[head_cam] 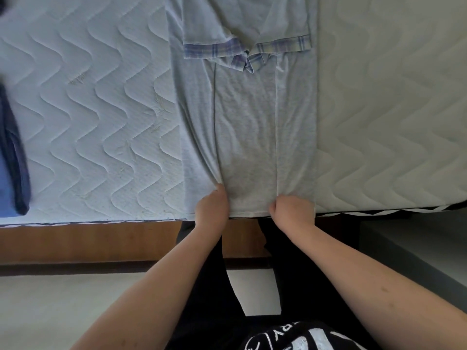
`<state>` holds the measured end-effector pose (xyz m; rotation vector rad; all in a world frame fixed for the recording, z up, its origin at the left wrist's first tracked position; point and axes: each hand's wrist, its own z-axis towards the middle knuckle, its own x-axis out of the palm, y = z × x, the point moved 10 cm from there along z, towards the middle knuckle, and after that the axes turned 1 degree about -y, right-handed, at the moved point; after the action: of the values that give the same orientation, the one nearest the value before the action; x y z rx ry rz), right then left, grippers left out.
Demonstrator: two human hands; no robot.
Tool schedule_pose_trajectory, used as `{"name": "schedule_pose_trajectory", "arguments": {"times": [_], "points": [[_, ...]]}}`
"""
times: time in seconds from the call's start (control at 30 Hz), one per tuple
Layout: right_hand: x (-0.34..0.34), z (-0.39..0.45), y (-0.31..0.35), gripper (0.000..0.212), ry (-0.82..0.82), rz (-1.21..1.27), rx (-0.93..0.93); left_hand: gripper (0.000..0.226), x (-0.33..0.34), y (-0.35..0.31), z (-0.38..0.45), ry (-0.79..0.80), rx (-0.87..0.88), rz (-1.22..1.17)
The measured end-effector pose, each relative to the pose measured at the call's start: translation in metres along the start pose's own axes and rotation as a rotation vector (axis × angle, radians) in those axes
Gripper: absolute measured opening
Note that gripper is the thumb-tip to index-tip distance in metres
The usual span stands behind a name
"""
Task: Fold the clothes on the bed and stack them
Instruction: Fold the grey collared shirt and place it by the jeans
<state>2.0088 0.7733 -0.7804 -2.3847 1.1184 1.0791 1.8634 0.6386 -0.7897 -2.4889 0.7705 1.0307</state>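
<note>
A light grey T-shirt [245, 127] lies flat on the mattress [96, 104], its sides folded inward. Both plaid-cuffed sleeves [242, 50] are laid across its upper part. The hem sits at the bed's near edge. My left hand [211, 207] grips the hem at its left part, bunching the cloth. My right hand [292, 207] grips the hem near its right corner. Both fists are curled round the fabric.
A dark blue garment [15, 157] lies on the mattress at the far left edge of view. A wooden bed frame [88, 241] runs below the mattress edge, with pale floor [63, 309] beneath. My dark trousers stand against the bed.
</note>
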Motion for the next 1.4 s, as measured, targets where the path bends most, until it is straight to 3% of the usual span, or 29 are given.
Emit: {"name": "schedule_pose_trajectory", "arguments": {"times": [0.13,0.23,0.3,0.4,0.57,0.67,0.77,0.87,1.03,1.17,1.33,1.4], "points": [[-0.013,0.020,0.042,0.033,0.062,0.343,-0.074,0.021,-0.029,0.011,0.000,-0.168,0.010,-0.131],[-0.040,0.050,0.082,0.023,0.011,0.585,-0.122,0.022,-0.054,0.057,0.003,-0.345,-0.146,-0.378],[-0.054,0.073,0.109,0.029,0.013,0.730,-0.122,0.032,-0.061,0.089,0.012,-0.380,-0.254,-0.525],[-0.072,0.108,0.133,0.030,-0.029,0.934,-0.003,0.042,-0.070,0.110,0.042,-0.330,-0.256,-0.688],[-0.087,0.148,0.151,0.033,-0.038,0.776,0.101,0.038,-0.073,0.115,0.088,-0.182,-0.263,-0.763],[-0.099,0.145,0.136,0.027,-0.180,0.776,0.165,0.033,-0.070,0.124,0.096,-0.154,-0.346,-0.753],[-0.102,0.131,0.126,0.024,-0.292,0.810,0.150,0.025,-0.065,0.128,0.096,-0.141,-0.321,-0.793],[-0.083,0.128,0.120,0.020,-0.235,0.876,0.179,0.017,-0.057,0.134,0.091,-0.126,-0.312,-0.846],[-0.097,0.142,0.127,0.034,-0.280,0.948,0.162,0.028,-0.053,0.136,0.085,-0.103,-0.284,-0.897],[-0.122,0.172,0.134,0.040,-0.272,1.116,0.214,0.031,-0.082,0.129,0.102,-0.192,-0.230,-0.927],[-0.140,0.204,0.145,0.027,-0.168,0.908,0.113,0.039,-0.141,0.106,0.156,-0.232,-0.138,-0.968],[-0.144,0.207,0.140,0.026,-0.219,0.840,0.104,0.031,-0.154,0.102,0.175,-0.234,-0.143,-0.985]]}}
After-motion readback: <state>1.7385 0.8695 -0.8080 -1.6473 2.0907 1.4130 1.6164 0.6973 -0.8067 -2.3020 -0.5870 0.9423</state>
